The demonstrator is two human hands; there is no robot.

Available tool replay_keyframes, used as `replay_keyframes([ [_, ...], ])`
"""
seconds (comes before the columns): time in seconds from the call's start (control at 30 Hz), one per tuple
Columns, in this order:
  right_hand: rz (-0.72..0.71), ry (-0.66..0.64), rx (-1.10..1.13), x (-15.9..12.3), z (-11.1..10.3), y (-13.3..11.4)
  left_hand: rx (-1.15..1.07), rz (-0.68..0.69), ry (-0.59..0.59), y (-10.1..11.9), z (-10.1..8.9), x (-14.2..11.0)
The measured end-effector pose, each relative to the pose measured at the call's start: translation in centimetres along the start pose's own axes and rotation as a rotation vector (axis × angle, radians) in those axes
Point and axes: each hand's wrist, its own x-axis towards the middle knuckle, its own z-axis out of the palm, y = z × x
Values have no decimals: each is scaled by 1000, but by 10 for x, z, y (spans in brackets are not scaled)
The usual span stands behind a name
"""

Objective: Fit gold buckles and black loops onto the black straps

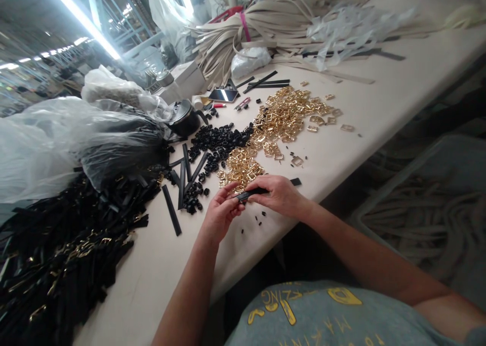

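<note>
Between my two hands lies a black strap [250,192], gripped near its end by the fingertips of my left hand [224,209]. My right hand [279,195] pinches the same strap further along, and a black tail end [296,182] shows past its far side. Just beyond my fingers is a heap of gold buckles [243,166], with a larger buckle pile [284,113] behind it. Small black loops [216,141] are scattered left of the buckles. Several loose black strap pieces [171,210] lie left of my left hand.
A big heap of black straps with gold buckles [72,255] covers the table's left side, below clear plastic bags [56,143]. A dark lidded mug [184,118], a phone [224,95] and bundled beige straps [228,42] sit farther back. A plastic bin [421,179] stands right of the table edge.
</note>
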Motion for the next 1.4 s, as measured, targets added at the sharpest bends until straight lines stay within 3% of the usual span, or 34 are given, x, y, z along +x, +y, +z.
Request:
replay_keyframes([
  [0.2, 21, -45, -49, 2, -1, -5, 23, 32, -10, -1, 0, 0],
  [0.3, 37, -34, -82, 3, 0, -8, 160, 130, -36, -6, -2, 1],
  [0.37, 37, -28, -129, 3, 0, -9, 365, 273, -36, -10, -2, 1],
  [0.5, 50, -18, -210, 4, 4, -10, 821, 699, 49, -12, 0, 3],
  [0.6, 80, -24, -210, 3, 6, -11, 1017, 926, 101, -8, 3, 1],
  [0.7, 103, -9, -204, 4, 5, -11, 1077, 1073, 113, -3, 2, -6],
  [0.8, 155, 47, -215, 4, -1, -8, 938, 1170, 49, 0, -4, -15],
  [0.87, 173, 75, -200, 3, -6, -7, 833, 1078, 79, 1, -8, -17],
  [0.97, 140, 96, -173, 1, -9, -6, 697, 726, 201, 0, -11, -10],
  [1.03, 97, 102, -180, -1, -7, -7, 594, 497, 202, -2, -11, -3],
  [1.1, 66, 95, -197, -3, -4, -8, 500, 358, 161, -4, -9, 2],
  [1.4, 5, 92, -101, -1, 7, -17, 278, 230, 101, -11, -10, 7],
])
